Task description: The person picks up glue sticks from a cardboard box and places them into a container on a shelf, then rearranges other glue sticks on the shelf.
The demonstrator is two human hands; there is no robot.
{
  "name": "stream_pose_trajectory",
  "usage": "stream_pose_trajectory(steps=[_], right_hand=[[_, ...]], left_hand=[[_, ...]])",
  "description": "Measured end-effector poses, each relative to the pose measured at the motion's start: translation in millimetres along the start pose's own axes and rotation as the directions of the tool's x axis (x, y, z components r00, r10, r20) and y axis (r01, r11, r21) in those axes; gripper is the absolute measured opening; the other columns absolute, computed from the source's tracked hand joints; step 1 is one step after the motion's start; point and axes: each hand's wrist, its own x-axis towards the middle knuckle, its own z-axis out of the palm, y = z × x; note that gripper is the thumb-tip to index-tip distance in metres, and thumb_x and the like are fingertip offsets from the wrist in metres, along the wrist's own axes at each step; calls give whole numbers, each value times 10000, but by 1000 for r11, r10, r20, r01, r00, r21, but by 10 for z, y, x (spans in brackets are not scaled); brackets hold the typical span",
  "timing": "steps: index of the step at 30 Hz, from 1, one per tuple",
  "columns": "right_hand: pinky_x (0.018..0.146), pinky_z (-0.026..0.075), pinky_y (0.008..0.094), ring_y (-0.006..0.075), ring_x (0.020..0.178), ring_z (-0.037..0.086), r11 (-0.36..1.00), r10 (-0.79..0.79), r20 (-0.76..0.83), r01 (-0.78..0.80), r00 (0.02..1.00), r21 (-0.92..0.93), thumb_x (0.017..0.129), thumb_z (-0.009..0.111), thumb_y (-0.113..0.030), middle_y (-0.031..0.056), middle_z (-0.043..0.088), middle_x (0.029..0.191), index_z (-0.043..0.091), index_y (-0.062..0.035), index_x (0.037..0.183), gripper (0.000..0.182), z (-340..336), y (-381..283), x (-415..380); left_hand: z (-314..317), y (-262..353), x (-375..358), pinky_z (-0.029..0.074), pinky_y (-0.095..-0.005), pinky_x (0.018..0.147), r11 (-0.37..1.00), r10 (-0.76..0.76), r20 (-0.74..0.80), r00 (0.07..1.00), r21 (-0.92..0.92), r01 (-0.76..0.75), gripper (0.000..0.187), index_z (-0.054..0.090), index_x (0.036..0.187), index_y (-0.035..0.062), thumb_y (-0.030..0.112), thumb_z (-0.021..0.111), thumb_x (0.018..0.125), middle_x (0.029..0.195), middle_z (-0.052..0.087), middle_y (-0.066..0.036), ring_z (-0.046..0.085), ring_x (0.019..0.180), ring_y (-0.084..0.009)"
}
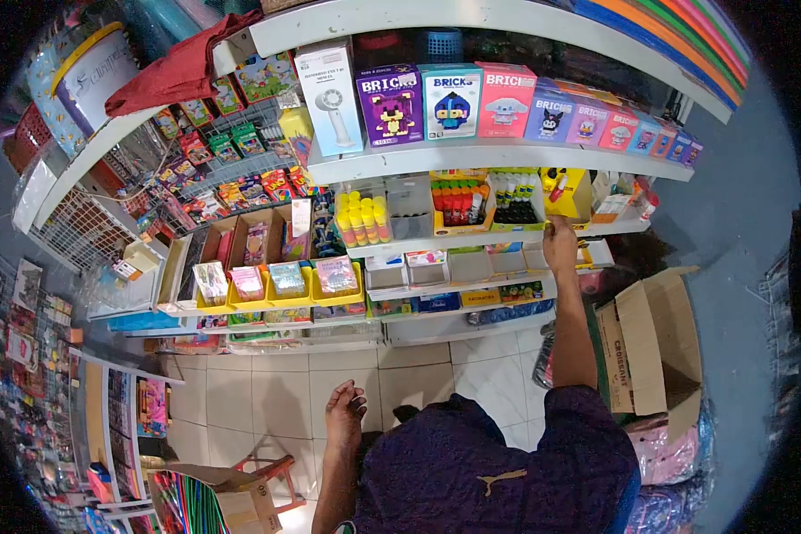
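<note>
My right hand (560, 242) reaches up to the shelf, its fingers closed at the lower front edge of a yellow box (577, 200) that holds a few small bottles. Left of that box stand a box of green-and-white tubes (516, 198) and a box of orange, red and green glue sticks (459, 205). My left hand (345, 411) hangs low over the tiled floor, away from the shelf, its fingers curled; whether it holds anything small is hard to make out.
Boxed brick sets (505, 100) line the shelf above. Yellow trays (311, 285) of packets stand at the left. An open cardboard box (654, 347) is beside my right arm. A red stool (280, 476) stands on the floor at lower left.
</note>
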Motion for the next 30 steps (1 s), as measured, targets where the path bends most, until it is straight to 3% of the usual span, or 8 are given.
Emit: stream_pose_trajectory(steps=[9, 12, 13, 16, 20, 22, 24, 30], right_hand=[[898, 527, 491, 437, 1056, 619, 997, 59, -1, -59, 998, 49, 887, 597, -36, 210, 570, 1272, 585, -45, 1227, 340, -176, -78, -92], [866, 533, 489, 431, 1064, 615, 997, -10, -149, 22, 989, 79, 888, 602, -36, 208, 551, 1303, 587, -45, 1238, 351, -325, -132, -310], [806, 533, 499, 422, 989, 643, 995, -88, -231, 98, 969, 30, 901, 605, -49, 218, 617, 1173, 598, -39, 1231, 330, -382, -149, -394], [762, 528, 494, 412, 889, 666, 957, 195, 110, -214, 975, 195, 911, 608, -62, 211, 663, 971, 628, -48, 1176, 266, -574, -90, -783], [646, 514, 468, 424, 753, 657, 991, 72, 103, -83, 992, 102, 904, 637, -109, 203, 668, 783, 668, -42, 1019, 136, -330, 535, -1539], [700, 526, 461, 412, 832, 668, 974, -70, 117, 42, 991, 223, 896, 635, -110, 206, 687, 868, 682, -46, 993, 126, -413, 688, -1862], [732, 532, 446, 403, 872, 667, 977, 29, 340, -99, 940, 189, 886, 630, -116, 201, 691, 912, 692, -44, 1001, 150, -519, 871, -2176], [741, 538, 452, 363, 855, 692, 986, 42, 551, -123, 833, 111, 892, 614, -160, 182, 712, 928, 699, -36, 1044, 214, -986, 1477, -2959]], left_hand=[[119, -92, -128, 476, -270, 690, 999, 3, 34, 999, 40, -4, 262, 626, 1169, 102, 231, 687, 949, 954, 661, -26, 603, 802, -134], [138, -142, -171, 481, -273, 696, 1000, 22, 41, 999, 20, -22, 234, 643, 1142, 104, 222, 694, 946, 946, 674, -27, 613, 794, -130], [149, -164, -195, 481, -273, 695, 1000, 23, 33, 999, 14, -23, 229, 645, 1137, 104, 219, 694, 945, 943, 674, -28, 612, 792, -131], [202, -271, -322, 480, -274, 693, 1000, 25, 16, 1000, -11, -25, 226, 646, 1133, 108, 219, 696, 943, 932, 674, -29, 610, 787, -134], [223, -557, -557, 477, -275, 689, 999, 33, -26, 999, -34, -34, 236, 646, 1128, 113, 229, 710, 932, 920, 673, -30, 609, 785, -139], [196, -757, -687, 475, -275, 687, 997, 39, -31, 999, -59, -41, 234, 646, 1119, 118, 234, 716, 928, 921, 674, -30, 610, 788, -141], [231, -954, -871, 470, -278, 683, 996, 26, -64, 998, -88, -32, 222, 646, 1102, 121, 237, 717, 927, 917, 671, -26, 608, 789, -142], [168, -1770, -1178, 456, -300, 664, 995, -62, -198, 978, -86, 45, 254, 622, 1131, 121, 263, 698, 935, 926, 649, -34, 582, 782, -163]])
